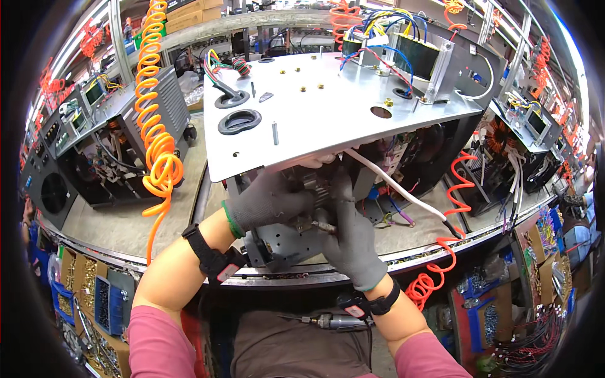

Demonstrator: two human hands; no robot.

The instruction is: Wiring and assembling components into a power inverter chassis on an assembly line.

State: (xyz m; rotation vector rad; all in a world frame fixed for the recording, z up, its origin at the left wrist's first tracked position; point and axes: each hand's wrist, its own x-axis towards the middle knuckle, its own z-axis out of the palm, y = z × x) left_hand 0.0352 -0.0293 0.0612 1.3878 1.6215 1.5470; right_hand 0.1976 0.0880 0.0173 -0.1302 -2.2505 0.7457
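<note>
An open machine chassis stands before me, topped by a silver sheet-metal panel (283,120). Under its front edge, my left hand (268,200), in a grey glove with a green cuff, reaches in with fingers curled; its fingertips are partly hidden. Facing it, my right hand (356,236), also gloved, has its fingers bent up among the parts; what it grips cannot be made out. A small metal fitting (323,225) shows between the two hands, by the right thumb. Below them is a dark perforated metal plate (283,244). A white sleeved cable (397,186) hangs out to the right.
A power screwdriver (340,321) lies across my lap. An orange coiled hose (154,126) hangs at left, a red coiled hose (432,271) at right. More machines stand on both sides, one left (113,138). Bins of screws (110,305) sit low left. A transformer (416,60) tops the panel.
</note>
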